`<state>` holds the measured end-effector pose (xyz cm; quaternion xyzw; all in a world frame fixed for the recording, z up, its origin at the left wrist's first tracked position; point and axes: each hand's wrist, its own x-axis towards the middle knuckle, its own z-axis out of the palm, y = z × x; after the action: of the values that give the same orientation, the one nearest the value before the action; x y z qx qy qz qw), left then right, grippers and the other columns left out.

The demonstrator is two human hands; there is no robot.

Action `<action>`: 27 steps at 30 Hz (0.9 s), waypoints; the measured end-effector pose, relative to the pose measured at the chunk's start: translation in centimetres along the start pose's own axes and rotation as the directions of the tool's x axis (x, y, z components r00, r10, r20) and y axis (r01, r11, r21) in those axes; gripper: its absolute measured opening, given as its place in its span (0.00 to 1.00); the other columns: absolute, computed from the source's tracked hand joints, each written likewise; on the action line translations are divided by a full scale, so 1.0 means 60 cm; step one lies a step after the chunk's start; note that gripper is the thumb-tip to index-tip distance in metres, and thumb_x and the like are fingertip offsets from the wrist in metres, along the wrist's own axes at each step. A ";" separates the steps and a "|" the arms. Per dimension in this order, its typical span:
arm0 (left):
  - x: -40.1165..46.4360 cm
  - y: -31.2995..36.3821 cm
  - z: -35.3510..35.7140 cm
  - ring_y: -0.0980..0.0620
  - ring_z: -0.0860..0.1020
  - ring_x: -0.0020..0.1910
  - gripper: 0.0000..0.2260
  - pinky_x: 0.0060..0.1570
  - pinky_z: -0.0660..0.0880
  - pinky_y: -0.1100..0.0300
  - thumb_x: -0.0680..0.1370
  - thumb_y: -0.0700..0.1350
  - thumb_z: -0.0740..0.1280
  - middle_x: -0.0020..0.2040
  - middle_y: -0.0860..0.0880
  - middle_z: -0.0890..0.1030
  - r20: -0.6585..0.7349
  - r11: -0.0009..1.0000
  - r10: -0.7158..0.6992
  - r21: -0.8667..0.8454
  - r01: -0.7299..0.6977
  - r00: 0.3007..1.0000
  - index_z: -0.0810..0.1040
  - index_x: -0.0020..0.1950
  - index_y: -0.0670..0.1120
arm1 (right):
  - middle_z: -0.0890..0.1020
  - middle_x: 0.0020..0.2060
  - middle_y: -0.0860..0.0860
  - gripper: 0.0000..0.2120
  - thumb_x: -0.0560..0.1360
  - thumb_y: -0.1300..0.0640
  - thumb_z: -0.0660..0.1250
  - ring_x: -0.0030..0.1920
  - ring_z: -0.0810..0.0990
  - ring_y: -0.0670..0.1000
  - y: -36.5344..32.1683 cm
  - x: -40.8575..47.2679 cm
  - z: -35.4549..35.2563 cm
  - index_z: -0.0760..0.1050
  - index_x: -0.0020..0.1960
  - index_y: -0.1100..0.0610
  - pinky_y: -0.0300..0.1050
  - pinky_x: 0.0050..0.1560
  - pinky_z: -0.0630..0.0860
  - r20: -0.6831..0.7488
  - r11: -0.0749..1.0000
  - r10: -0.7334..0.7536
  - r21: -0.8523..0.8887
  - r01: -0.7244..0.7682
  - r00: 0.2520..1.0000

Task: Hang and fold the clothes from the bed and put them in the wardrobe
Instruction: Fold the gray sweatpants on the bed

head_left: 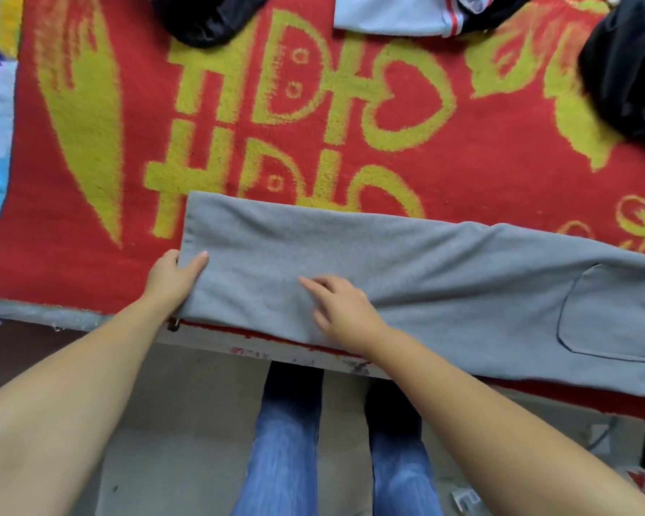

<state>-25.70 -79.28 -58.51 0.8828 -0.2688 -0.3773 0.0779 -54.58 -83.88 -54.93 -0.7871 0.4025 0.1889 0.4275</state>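
Fingers (pixel 198 259) of the left hand (pixel 172 277) pinch the end of the long grey fleece trousers (pixel 406 277); the right hand (pixel 341 307) rests flat, fingers straight, mid-frame. The trousers lie across the red-and-yellow bed blanket (pixel 481 173), dark clothes (pixel 209 20) at the top.

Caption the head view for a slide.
Left hand grips the grey fleece trousers' end while right hand presses them flat on the red-and-yellow blanket.
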 end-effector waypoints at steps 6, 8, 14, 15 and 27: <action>-0.110 0.111 -0.045 0.55 0.78 0.58 0.21 0.51 0.74 0.60 0.73 0.44 0.70 0.60 0.54 0.78 0.300 0.875 0.319 -0.457 -0.158 0.899 0.71 0.64 0.56 | 0.49 0.78 0.50 0.31 0.79 0.41 0.59 0.78 0.46 0.57 0.037 -0.018 -0.061 0.52 0.78 0.44 0.61 0.72 0.53 0.270 0.852 0.180 0.438 -0.288 0.946; -0.177 0.180 -0.028 0.63 0.70 0.65 0.29 0.58 0.71 0.66 0.74 0.45 0.68 0.69 0.61 0.69 0.485 0.873 0.458 -0.404 -0.274 0.745 0.61 0.71 0.61 | 0.64 0.74 0.49 0.29 0.77 0.38 0.59 0.73 0.63 0.57 0.036 -0.035 -0.118 0.56 0.76 0.42 0.60 0.66 0.65 0.280 0.371 0.150 0.873 -0.317 0.948; -0.346 0.341 0.188 0.42 0.77 0.59 0.36 0.54 0.73 0.52 0.78 0.44 0.63 0.64 0.43 0.76 0.569 0.751 0.577 -0.087 -0.655 0.586 0.44 0.79 0.50 | 0.76 0.41 0.50 0.07 0.77 0.60 0.63 0.45 0.76 0.51 0.108 -0.142 -0.198 0.71 0.55 0.54 0.44 0.45 0.72 -0.193 0.555 0.392 0.829 -0.065 0.900; -0.365 0.358 0.218 0.44 0.77 0.57 0.37 0.54 0.74 0.51 0.78 0.45 0.64 0.62 0.43 0.77 0.585 0.729 0.598 -0.115 -0.674 0.547 0.43 0.79 0.50 | 0.78 0.42 0.50 0.10 0.77 0.63 0.60 0.46 0.76 0.51 0.138 -0.161 -0.196 0.72 0.55 0.53 0.43 0.44 0.70 -0.298 0.625 0.495 0.775 -0.096 0.816; -0.286 0.218 0.304 0.46 0.35 0.76 0.36 0.72 0.45 0.39 0.77 0.66 0.51 0.78 0.45 0.36 0.367 0.602 0.486 0.517 -0.608 0.793 0.41 0.78 0.51 | 0.39 0.77 0.55 0.37 0.80 0.48 0.60 0.77 0.39 0.57 0.291 -0.215 -0.064 0.39 0.78 0.50 0.60 0.74 0.46 -0.465 0.862 0.506 0.311 -0.401 0.727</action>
<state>-53.86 -79.98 -56.15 0.6926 -0.6400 -0.3082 -0.1255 -76.45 -86.37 -53.62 -0.6405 0.7012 0.0235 0.3122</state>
